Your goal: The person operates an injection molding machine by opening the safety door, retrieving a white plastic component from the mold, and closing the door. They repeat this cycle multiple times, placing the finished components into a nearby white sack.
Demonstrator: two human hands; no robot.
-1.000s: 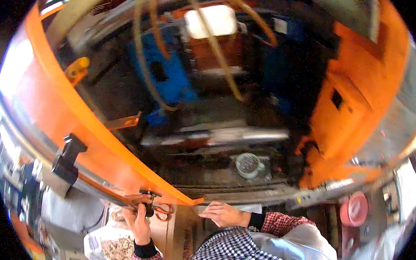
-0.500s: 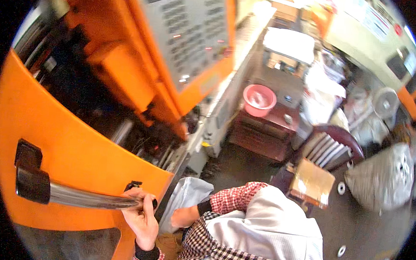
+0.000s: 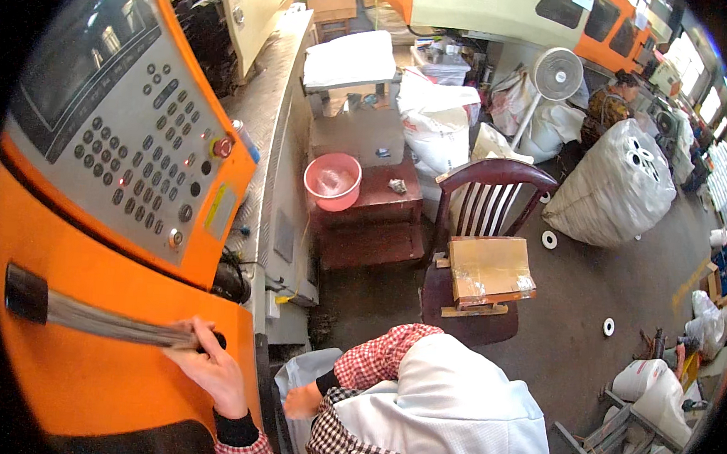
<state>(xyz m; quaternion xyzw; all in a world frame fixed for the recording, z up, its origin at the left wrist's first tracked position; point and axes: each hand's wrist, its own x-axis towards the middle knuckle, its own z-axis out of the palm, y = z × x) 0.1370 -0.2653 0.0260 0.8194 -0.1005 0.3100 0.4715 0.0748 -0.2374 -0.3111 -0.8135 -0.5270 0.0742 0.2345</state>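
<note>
My left hand (image 3: 215,373) is wrapped around the right end of a metal bar handle (image 3: 112,321) with black end mounts. The handle is fixed to the orange machine door (image 3: 133,379) at the left. My right hand (image 3: 303,401) hangs low in front of my body, beside a pale plastic bag (image 3: 309,369); its fingers are hidden, so any hold is not visible. Just beyond the door stands the machine's grey control panel (image 3: 147,160), with rows of buttons, a dark screen and a red knob (image 3: 221,147).
A pink basin (image 3: 333,182) rests on a dark red wooden stand (image 3: 371,242). Right of it is a wooden chair (image 3: 478,324) bearing a cardboard box (image 3: 490,266). Farther off are a standing fan (image 3: 557,74), a large stuffed sack (image 3: 615,188) and a person (image 3: 612,109).
The orange door now meets the control panel, and the dark machine opening between them is gone from view. My left hand has stayed on the handle. The view has turned to the right.
</note>
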